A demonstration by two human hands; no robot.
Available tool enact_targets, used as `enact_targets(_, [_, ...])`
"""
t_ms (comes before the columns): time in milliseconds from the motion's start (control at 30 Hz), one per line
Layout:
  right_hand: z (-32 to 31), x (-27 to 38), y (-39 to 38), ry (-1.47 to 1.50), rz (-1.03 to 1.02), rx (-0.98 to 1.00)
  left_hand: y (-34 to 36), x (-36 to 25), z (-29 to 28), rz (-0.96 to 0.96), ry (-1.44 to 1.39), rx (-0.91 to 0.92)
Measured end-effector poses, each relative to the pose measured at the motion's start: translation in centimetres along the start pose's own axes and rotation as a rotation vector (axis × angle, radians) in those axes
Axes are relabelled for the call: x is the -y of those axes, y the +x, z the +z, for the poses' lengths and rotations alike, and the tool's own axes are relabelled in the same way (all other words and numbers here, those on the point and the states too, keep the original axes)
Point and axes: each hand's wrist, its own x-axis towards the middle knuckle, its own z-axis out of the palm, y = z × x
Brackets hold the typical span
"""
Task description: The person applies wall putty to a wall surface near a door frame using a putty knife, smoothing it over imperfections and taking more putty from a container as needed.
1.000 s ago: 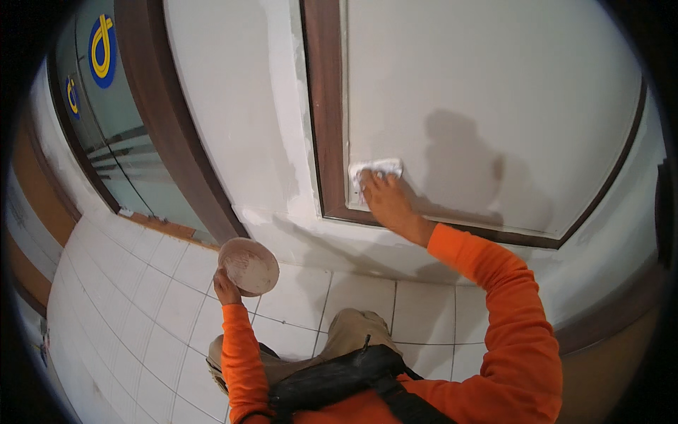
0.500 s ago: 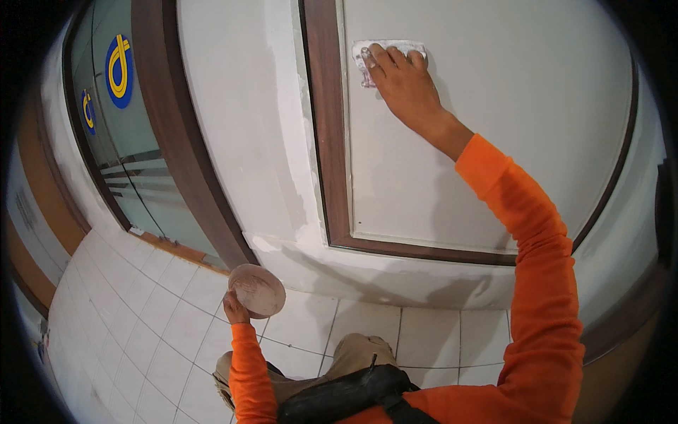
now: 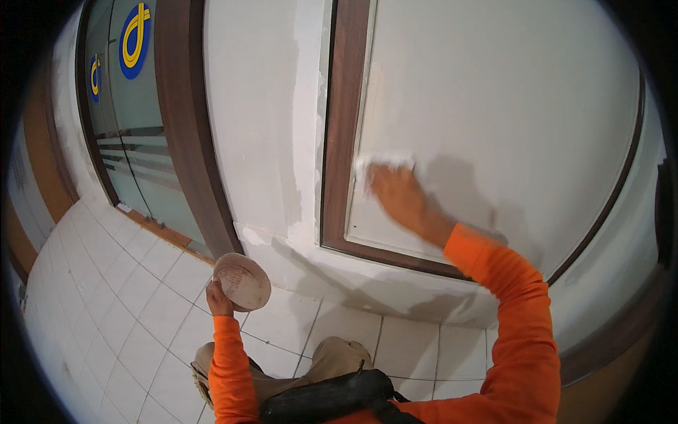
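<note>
My right hand is pressed against a pale panel, low and close to the left side of its brown frame. Under its fingers is a white pad, smeared by motion; whether it is cloth or sponge I cannot tell. Down at the left, my left hand grips the rim of a shallow round bowl, tilted so that its dusty, pinkish-brown inside shows. The bowl is held above the tiled floor, apart from the wall.
Left of the panel is a white wall with uneven patches. Beyond it stands a glass door in a dark wooden frame, bearing blue and yellow round emblems. White floor tiles lie below. A black bag sits at my waist.
My right hand has slid down the panel with the white pad, from near the top to the lower left part. My left hand still holds the bowl, and the view has shifted slightly.
</note>
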Motion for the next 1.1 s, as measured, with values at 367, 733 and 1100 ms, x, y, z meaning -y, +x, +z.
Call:
enact_targets(367, [-6.1,-17.9,13.9,-0.259,0.211,-0.43,-0.4,-1.3,0.9,-0.019,0.007,-0.01])
enact_targets(733, [-3.4,-9.3,7.9,-0.039,0.145,-0.281,-0.4,-1.7,0.4,-0.016,0.094,0.025])
enact_targets(1100, [4.3,8.3,-3.9,0.331,0.149,0.036,-1.1,-2.7,0.4,-0.022,0.07,0.009])
